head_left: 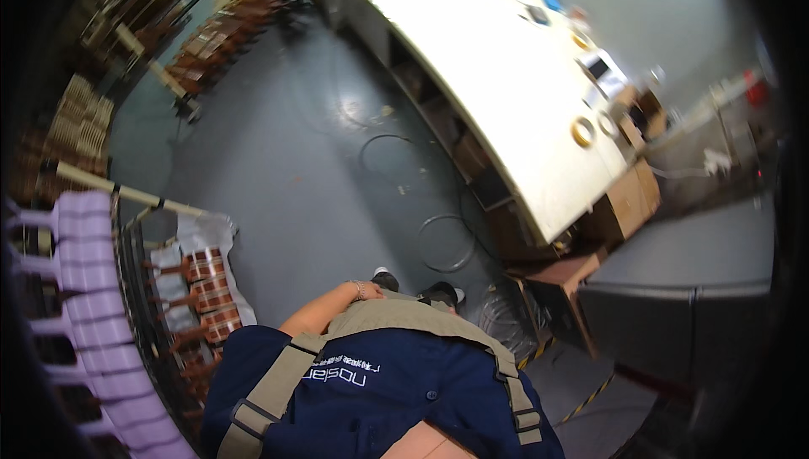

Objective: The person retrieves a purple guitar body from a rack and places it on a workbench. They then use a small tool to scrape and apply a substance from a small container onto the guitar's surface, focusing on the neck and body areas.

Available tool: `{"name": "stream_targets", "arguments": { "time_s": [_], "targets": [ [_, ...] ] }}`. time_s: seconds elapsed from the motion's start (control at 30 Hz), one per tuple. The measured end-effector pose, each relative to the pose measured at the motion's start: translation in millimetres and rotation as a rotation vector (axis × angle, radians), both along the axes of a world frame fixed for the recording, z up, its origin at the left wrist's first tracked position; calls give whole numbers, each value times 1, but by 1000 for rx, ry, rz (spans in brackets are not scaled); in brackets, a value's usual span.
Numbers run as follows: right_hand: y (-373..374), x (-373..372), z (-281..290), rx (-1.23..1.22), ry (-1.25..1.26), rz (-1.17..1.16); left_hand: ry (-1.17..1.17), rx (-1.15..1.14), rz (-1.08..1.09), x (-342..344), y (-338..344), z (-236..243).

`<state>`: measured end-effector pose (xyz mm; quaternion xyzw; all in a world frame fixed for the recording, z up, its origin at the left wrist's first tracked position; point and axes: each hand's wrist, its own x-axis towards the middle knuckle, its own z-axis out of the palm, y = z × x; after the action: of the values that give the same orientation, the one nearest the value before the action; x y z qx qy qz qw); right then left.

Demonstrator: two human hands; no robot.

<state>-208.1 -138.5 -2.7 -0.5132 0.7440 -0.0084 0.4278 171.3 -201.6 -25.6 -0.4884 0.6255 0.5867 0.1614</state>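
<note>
My left hand, with a bracelet at the wrist, rests against the front of my khaki apron. Its fingers are too small and partly hidden to read, and nothing shows clearly in its grasp. My right hand is out of sight. Closest on the left is a rack of brown wooden pieces with slim necks, like small guitars, beside a sheet of clear plastic wrap. Beyond it stands a row of glossy purple pieces of similar shape.
A long white-topped workbench runs along the right, bearing tape rolls and small items. Cardboard boxes and a grey cabinet stand at its near end. A hose loop lies on the grey floor. More wooden pieces stand at far left.
</note>
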Motion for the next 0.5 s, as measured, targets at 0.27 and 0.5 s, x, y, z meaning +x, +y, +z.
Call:
{"name": "stream_targets", "arguments": {
  "time_s": [0.27,0.5],
  "targets": [
    [-108,140,3,409,168,814,58,348,844,113,158,19],
    [-165,193,-76,222,334,1432,125,493,1457,62,254,30]
  ]
}}
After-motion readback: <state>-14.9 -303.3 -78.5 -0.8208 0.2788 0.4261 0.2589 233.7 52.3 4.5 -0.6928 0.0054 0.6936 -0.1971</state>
